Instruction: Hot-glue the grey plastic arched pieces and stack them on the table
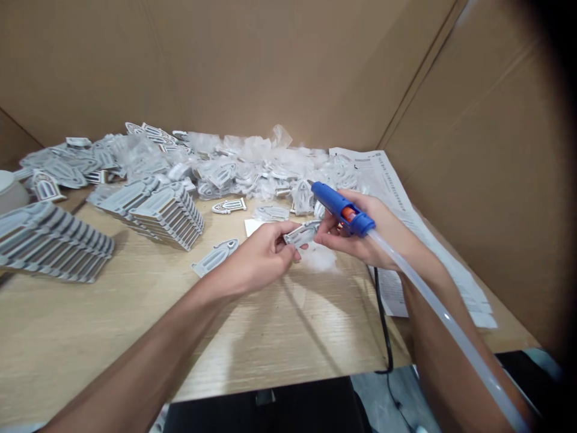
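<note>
My left hand (265, 255) grips one end of a small grey-white arched window-shaped piece (303, 233) above the table. At its other end, the fingertips of my right hand (374, 231) touch the piece. A blue glue gun (336, 204) rests in that right hand, its nozzle pointing up and to the left. From its back a long translucent glue stick (444, 319) runs down over my right forearm. Left of my left hand lies another arched piece (216, 257), and a smaller one (229, 206) lies farther back. A wad of clear film (319, 258) sits below the held piece.
Neat stacks of arched pieces (169, 216) stand on the left of the wooden table (180, 337). Bagged pieces (220, 171) are heaped along the cardboard wall (270, 66). Printed sheets (392, 186) lie at the right. A black cord (382, 325) hangs over the front edge.
</note>
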The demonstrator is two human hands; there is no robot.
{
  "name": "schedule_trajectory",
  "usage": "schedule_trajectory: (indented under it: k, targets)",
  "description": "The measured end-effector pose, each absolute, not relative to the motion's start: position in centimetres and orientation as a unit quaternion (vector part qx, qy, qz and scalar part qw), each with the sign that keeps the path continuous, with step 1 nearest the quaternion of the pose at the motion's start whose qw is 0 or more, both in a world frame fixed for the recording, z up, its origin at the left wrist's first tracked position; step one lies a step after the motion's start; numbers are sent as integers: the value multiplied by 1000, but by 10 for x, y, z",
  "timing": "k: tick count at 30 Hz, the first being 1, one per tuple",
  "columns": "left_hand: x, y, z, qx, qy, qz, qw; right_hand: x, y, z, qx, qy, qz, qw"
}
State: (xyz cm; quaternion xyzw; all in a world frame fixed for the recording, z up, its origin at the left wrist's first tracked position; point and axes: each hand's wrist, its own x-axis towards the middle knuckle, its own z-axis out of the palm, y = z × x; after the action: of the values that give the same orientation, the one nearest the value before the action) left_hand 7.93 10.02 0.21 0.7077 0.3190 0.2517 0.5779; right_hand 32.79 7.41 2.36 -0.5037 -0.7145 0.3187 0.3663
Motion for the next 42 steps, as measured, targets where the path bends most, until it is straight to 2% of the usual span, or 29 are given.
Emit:
schedule_trajectory:
  k: [9,14,17,22,26,33,38,42]
  targets:
    - [82,97,4,712,320,258,570,323,75,25,-514,-720,288,366]
    - [90,96,-5,666,380,280,578,310,73,26,-565,-725,175,354]
    - [95,96,-4,607,392,313,616,302,74,23,-592,-691,130,395]
    - [101,95,5,481,371,405,683,296,75,24,-601,-615,186,476]
    - [101,95,7,438,342,447,701,297,74,24,-598,-605,269,452]
    - [98,98,4,424,298,490,701,299,68,17,-536,-620,340,461]
    - [96,96,7,416,289,520,688,293,63,28,-525,-663,334,416]
    - [94,93,13,443,303,535,653,295,63,23,-425,-715,352,430]
